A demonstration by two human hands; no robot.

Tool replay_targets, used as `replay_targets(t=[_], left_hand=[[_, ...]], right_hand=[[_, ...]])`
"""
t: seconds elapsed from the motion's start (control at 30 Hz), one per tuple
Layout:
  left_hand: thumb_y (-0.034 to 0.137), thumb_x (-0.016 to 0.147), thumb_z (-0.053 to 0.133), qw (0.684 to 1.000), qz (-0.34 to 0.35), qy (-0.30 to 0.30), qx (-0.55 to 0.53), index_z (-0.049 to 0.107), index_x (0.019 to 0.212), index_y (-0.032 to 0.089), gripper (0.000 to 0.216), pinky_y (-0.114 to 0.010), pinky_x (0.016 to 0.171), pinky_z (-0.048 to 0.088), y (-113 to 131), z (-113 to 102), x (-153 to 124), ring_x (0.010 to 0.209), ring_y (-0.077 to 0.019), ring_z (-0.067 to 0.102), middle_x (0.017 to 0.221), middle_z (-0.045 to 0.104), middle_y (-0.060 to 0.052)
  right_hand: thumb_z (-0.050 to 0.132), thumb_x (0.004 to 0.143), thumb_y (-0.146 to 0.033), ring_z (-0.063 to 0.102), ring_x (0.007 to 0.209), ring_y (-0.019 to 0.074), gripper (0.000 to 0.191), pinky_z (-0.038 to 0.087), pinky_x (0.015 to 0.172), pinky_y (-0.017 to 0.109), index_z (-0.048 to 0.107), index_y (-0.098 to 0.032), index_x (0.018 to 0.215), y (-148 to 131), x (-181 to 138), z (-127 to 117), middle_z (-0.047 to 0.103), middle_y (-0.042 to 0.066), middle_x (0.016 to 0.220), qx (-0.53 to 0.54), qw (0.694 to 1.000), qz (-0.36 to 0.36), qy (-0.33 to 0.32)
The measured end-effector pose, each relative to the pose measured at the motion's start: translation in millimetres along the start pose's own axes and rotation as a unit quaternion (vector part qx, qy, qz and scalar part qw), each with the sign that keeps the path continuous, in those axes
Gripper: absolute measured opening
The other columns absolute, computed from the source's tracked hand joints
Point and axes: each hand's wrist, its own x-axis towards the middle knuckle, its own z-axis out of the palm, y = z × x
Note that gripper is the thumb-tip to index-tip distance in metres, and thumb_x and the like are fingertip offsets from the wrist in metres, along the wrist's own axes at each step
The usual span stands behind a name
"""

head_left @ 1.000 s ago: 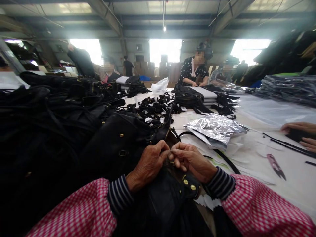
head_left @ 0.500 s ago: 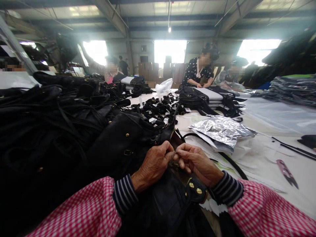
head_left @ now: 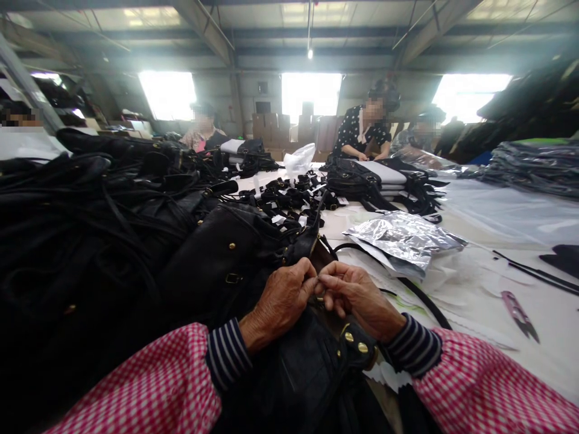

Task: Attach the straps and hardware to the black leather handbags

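Left hand [head_left: 279,302] and right hand [head_left: 362,299], fingers pinched, meet over a black bag [head_left: 301,358]; what they grasp is unclear.

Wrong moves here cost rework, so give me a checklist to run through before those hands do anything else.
1. Both hands in view: ok; the left hand and right hand meet at the fingertips over a black bag.
2. Secure hold at the fingertips: cannot tell; whatever is between them is too small to make out.
3. Snips clear of the hands: ok; they lie on the table, right of the right hand.
4. Foil packet clear of the hands: ok; it lies beyond the right hand.
5. Uncluttered space on the left: not ok; a pile of black bags crowds that side.
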Motion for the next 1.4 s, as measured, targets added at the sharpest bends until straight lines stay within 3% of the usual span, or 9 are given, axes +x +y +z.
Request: replay_targets(t=[0.37, 0.53, 0.8, 1.17, 1.4], left_hand=[[0.027, 0.096, 0.049, 0.999, 0.003, -0.038, -0.033, 0.061, 0.087, 0.019, 0.017, -0.026, 0.071, 0.041, 0.5, -3.3, 1.5, 0.074, -0.0167, 0.062, 0.08, 0.067, -0.001], [0.032, 0.098, 0.045, 0.997, 0.004, -0.06, -0.037, 0.06, 0.087, 0.019, 0.023, -0.026, 0.069, 0.042, -13.4, 4.2, 4.6, 0.074, -0.0172, 0.063, 0.079, 0.068, -0.001], [0.034, 0.095, 0.044, 0.999, 0.025, -0.017, -0.039, 0.054, 0.08, 0.021, 0.023, -0.025, 0.062, 0.042, -28.4, 15.0, 7.5, 0.065, -0.0171, 0.061, 0.071, 0.064, -0.001], [0.036, 0.093, 0.042, 0.999, 0.009, -0.021, -0.034, 0.054, 0.078, 0.021, 0.025, -0.026, 0.064, 0.044, -33.9, 19.8, 8.3, 0.066, -0.0182, 0.063, 0.071, 0.065, -0.002], [0.037, 0.095, 0.045, 0.998, 0.017, -0.054, -0.03, 0.059, 0.081, 0.02, 0.026, -0.024, 0.066, 0.045, -28.0, 14.9, 10.9, 0.071, -0.0174, 0.063, 0.075, 0.067, -0.001]], right_hand=[[0.08, 0.077, -0.044, 0.057, 0.043, 0.0066, 0.037, 0.037, 0.033, 0.013, 0.059, -0.014, 0.08, 0.1, 1.3, 0.8, 0.072, 0.004, 0.073, 0.015, 0.999, -0.031, -0.001], [0.081, 0.072, -0.043, 0.055, 0.037, 0.0073, 0.037, 0.03, 0.029, 0.013, 0.057, -0.014, 0.077, 8.0, 7.1, -0.2, 0.072, 0.004, 0.066, 0.024, 0.999, -0.03, 0.016], [0.083, 0.067, -0.041, 0.051, 0.034, 0.0065, 0.038, 0.022, 0.03, 0.014, 0.056, -0.015, 0.074, 14.0, 12.0, 5.6, 0.07, 0.004, 0.061, 0.07, 0.996, -0.019, 0.044], [0.084, 0.059, -0.038, 0.05, 0.035, 0.0067, 0.039, 0.021, 0.03, 0.015, 0.054, -0.017, 0.073, 12.2, 12.7, 8.5, 0.068, 0.002, 0.057, 0.099, 0.993, 0.042, 0.047], [0.071, 0.062, -0.025, 0.046, 0.033, 0.0059, 0.02, 0.024, 0.029, 0.014, 0.057, -0.016, 0.072, -1.5, 8.4, -2.3, 0.063, -0.002, 0.054, 0.05, 0.998, 0.016, 0.046]])
